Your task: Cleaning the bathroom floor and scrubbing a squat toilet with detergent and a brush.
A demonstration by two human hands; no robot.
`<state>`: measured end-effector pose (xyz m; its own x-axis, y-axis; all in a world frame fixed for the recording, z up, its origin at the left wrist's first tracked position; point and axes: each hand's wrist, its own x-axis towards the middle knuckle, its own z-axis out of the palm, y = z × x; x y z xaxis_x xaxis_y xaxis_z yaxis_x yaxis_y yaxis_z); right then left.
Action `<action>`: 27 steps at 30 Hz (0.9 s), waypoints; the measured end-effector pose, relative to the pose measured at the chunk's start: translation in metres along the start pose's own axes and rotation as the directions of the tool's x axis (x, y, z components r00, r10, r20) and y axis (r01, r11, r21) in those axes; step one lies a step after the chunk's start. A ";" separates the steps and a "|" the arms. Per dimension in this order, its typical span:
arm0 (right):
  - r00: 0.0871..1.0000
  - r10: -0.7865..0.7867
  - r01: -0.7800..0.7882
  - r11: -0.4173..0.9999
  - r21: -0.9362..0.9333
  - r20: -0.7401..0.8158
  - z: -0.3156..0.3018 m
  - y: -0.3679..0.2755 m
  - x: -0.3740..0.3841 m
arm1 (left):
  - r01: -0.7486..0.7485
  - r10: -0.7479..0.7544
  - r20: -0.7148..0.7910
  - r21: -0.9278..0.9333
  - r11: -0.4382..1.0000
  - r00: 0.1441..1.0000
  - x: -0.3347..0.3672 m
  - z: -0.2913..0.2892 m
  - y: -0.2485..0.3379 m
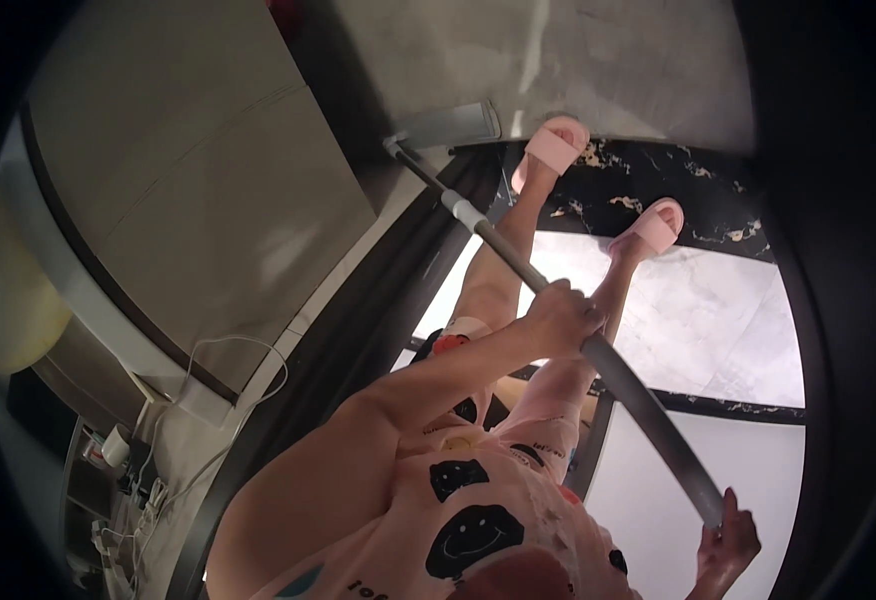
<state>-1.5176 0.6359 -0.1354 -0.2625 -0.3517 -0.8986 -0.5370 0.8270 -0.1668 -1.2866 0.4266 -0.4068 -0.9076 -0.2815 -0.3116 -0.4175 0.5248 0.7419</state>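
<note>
A long grey-handled mop [648, 415] with a flat, pale rectangular head [448, 125] slants across the view. Its head rests on the grey floor at the far side, close to the dark wall edge. Partway down the pole, my left hand [563, 315] is wrapped round the handle. At the lower right, my right hand [728, 545] is closed about the handle's near end, one digit pointing up along it. A white collar [461, 208] joins the thinner and thicker parts of the pole.
My feet, in pink slippers [556, 148], stand on a black marbled threshold strip [723, 190]. Bright white tiles [713, 310] lie behind it. At left are a large grey panel [188, 200], a loose white cable [283, 365] and a cluster of plugs and cords [123, 535].
</note>
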 end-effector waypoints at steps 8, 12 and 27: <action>0.920 0.365 -0.356 0.930 0.088 -0.143 0.040 -0.037 0.024 | -0.217 0.205 0.112 0.111 0.970 0.972 0.026 -0.032 -0.003; 0.903 0.422 -0.394 0.888 0.237 -0.080 0.065 -0.074 0.035 | -0.431 0.448 -0.056 0.187 0.883 0.892 0.088 -0.046 -0.009; 0.881 0.043 -0.041 0.999 0.015 -0.470 0.121 0.093 -0.150 | -0.468 0.422 0.256 0.162 0.868 0.870 0.036 0.010 0.134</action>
<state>-1.4306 0.8186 -0.0649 -0.6317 -0.4806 -0.6083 -0.5134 0.8473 -0.1363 -1.3762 0.4950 -0.3245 -0.9772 0.1816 -0.1101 0.0552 0.7180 0.6939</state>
